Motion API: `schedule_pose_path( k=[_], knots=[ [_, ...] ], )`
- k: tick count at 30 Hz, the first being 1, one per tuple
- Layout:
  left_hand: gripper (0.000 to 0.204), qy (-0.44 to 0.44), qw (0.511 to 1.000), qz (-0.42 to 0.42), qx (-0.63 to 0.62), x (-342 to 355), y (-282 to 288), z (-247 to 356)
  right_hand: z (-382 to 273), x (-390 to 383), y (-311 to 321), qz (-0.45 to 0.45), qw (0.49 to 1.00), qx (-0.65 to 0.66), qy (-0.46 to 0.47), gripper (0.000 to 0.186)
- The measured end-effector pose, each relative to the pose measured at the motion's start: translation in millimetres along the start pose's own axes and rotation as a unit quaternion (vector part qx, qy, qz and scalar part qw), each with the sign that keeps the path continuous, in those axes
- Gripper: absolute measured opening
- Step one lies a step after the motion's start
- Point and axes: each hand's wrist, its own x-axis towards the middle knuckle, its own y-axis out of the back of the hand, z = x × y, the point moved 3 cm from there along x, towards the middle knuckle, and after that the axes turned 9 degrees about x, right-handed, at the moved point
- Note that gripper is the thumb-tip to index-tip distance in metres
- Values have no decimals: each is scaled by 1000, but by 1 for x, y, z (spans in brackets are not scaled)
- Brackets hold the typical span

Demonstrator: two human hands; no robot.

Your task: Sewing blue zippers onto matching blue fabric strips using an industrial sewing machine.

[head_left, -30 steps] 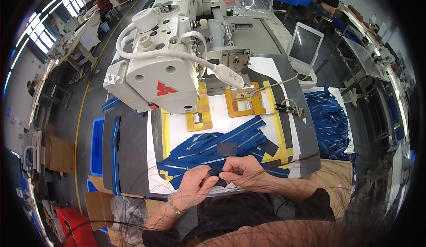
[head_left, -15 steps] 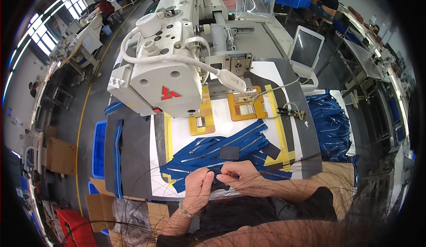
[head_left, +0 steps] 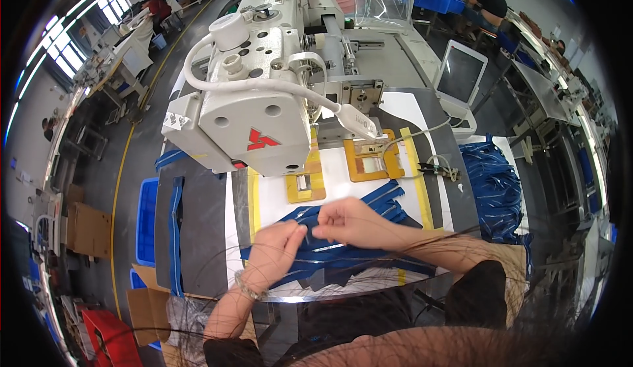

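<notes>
A loose pile of blue zippers [head_left: 330, 256] with pale teeth lies on the white sewing plate in front of me. Over the pile, my left hand [head_left: 273, 245] is closed, thumb and fingers pinched together. Close to its right, my right hand [head_left: 353, 223] is also closed, its fingers curled toward the left one. A dark bit shows between the two hands, but its kind cannot be told against the blue zippers. Just beyond the hands are two yellow clamp frames, the left frame [head_left: 320, 192] and the right frame [head_left: 396, 167].
A large white sewing machine head [head_left: 254, 129] stands over the plate. At right hang bundled blue zippers [head_left: 489, 189] near a tilted screen [head_left: 459, 70]. One zipper [head_left: 175, 235] lies at the left edge, beside a blue bin [head_left: 148, 222]. Co-workers sit farther off.
Both hands have moved up and away from the near edge, farther over the zipper pile. The dark square patch seen before beside my right hand is now covered.
</notes>
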Motion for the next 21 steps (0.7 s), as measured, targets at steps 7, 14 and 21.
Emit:
schedule_pose_path(
  k=[7,14,21],
  knots=[
    [11,-133,970,64,191,35,-3,-36,18,76,55,98,991,-1,-95,18],
    [26,-140,970,-11,197,31,-13,-35,10,86,47,115,983,-67,-123,19],
    [41,-163,943,-34,287,29,-20,-27,4,87,48,118,974,-136,-140,19]
  ],
)
